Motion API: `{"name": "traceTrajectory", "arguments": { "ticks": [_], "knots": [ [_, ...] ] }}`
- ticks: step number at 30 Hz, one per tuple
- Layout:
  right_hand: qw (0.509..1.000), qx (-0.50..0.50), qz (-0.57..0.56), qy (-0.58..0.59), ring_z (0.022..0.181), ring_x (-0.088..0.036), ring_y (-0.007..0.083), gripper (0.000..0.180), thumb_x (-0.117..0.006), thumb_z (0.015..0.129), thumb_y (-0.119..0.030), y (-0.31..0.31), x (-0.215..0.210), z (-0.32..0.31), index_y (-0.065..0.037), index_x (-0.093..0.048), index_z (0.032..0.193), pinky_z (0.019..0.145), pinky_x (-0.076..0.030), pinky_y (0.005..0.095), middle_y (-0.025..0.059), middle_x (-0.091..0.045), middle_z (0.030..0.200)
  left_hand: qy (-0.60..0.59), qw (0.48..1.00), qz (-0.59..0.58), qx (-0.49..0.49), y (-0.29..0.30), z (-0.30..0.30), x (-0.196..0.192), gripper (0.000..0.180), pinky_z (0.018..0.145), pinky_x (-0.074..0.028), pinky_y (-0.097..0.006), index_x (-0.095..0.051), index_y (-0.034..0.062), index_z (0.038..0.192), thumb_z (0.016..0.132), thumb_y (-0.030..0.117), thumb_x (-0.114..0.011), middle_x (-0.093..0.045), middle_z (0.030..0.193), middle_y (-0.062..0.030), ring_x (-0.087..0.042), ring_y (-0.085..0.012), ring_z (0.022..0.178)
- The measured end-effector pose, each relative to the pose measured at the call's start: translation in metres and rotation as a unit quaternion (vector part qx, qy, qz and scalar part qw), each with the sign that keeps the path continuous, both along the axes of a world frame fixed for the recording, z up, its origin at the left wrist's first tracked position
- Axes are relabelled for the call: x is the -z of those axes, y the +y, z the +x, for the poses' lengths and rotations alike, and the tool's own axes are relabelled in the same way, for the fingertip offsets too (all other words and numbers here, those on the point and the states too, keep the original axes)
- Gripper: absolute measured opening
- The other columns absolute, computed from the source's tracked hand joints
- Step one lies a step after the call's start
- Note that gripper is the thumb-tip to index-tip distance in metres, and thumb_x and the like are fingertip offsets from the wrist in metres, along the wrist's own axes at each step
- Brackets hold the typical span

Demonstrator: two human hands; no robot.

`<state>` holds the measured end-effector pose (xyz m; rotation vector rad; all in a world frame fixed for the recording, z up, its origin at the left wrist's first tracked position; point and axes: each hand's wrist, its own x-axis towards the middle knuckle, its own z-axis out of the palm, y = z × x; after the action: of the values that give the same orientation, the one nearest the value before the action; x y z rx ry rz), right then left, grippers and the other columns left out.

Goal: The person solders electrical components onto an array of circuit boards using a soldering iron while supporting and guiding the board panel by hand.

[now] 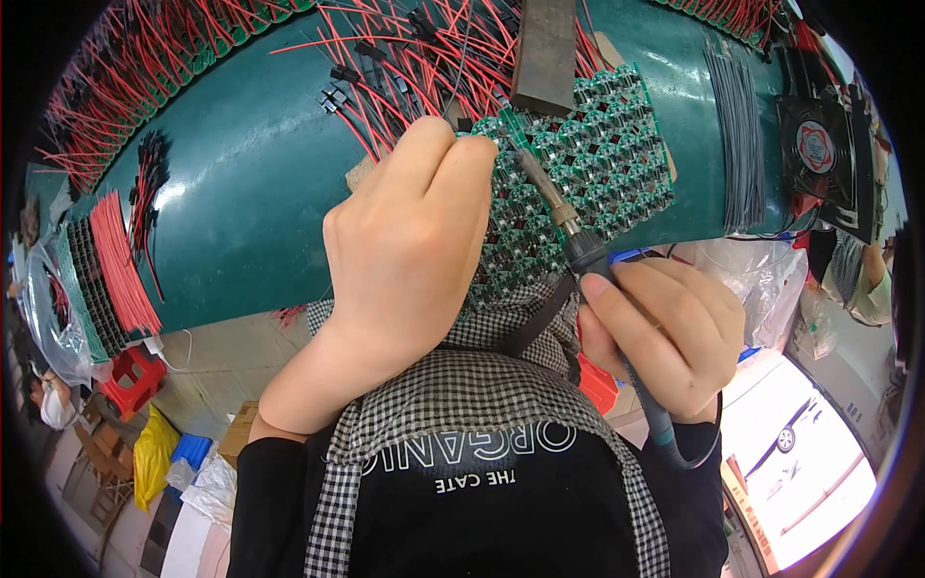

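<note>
Soldering was underway: the right hand (665,332) gripped a blue-handled soldering iron (578,241), tip on the green panel of round circuit boards (617,154) near the green bench's front edge. The left hand (409,236), curled shut, pressed the panel; its grasp couldn't be told. The next joint likely needed a steady tip.

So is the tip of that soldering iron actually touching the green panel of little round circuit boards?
Cannot tell. In the head view the soldering iron tip ends over the green panel, beside the left hand; no contact or gap shows plainly.
</note>
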<state>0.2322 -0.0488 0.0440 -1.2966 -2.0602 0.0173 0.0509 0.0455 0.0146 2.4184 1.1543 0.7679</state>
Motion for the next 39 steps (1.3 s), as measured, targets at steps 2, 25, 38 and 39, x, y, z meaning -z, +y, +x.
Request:
{"name": "traceTrajectory", "arguments": {
  "ticks": [2, 25, 38, 39],
  "knots": [
    [0.998, -0.013, -0.032, 0.057, 0.058, -0.061, 0.0199, 0.025, -0.077, 0.064, -0.001, 0.002, -0.006, 0.008, 0.000, -0.070, 0.088, 0.048, -0.048, 0.0272, 0.0091, -0.061, 0.074, -0.010, 1.000, -0.003, 0.004, 0.001, 0.002, -0.003, 0.014, 0.053, -0.047, -0.034, -0.059, 0.0090, 0.086, 0.076, 0.003, -0.066, -0.051, 0.078, -0.0042, -0.058, -0.0230, 0.063],
    [0.976, 0.076, -0.068, 0.195, 0.056, -0.061, 0.0232, 0.008, -0.066, 0.075, -0.003, -0.017, -0.002, 0.022, 0.004, -0.064, 0.080, 0.050, -0.047, 0.0302, 0.0118, -0.064, 0.071, -0.049, 0.997, -0.046, 0.022, -0.009, -0.003, -0.008, 0.014, 0.062, -0.048, -0.028, -0.061, 0.0005, 0.086, 0.076, -0.008, -0.064, -0.059, 0.079, -0.0084, -0.060, -0.0209, 0.070],
    [0.982, 0.031, -0.001, 0.185, 0.051, -0.060, 0.0215, 0.011, -0.068, 0.070, -0.002, -0.011, 0.010, 0.018, 0.003, -0.067, 0.080, 0.043, -0.045, 0.0291, 0.0102, -0.062, 0.065, -0.045, 0.998, 0.002, 0.039, -0.008, 0.001, -0.002, 0.014, 0.054, -0.047, -0.032, -0.062, 0.0058, 0.087, 0.075, 0.002, -0.068, -0.052, 0.078, -0.0046, -0.059, -0.0205, 0.063],
    [0.981, 0.026, 0.018, 0.190, 0.050, -0.060, 0.0216, 0.012, -0.069, 0.069, -0.002, -0.011, 0.011, 0.018, 0.003, -0.067, 0.080, 0.044, -0.046, 0.0293, 0.0103, -0.062, 0.064, -0.041, 0.998, 0.004, 0.040, -0.008, 0.002, -0.002, 0.014, 0.054, -0.047, -0.031, -0.062, 0.0057, 0.087, 0.075, 0.002, -0.068, -0.051, 0.078, -0.0046, -0.059, -0.0201, 0.063]
  ]
}}
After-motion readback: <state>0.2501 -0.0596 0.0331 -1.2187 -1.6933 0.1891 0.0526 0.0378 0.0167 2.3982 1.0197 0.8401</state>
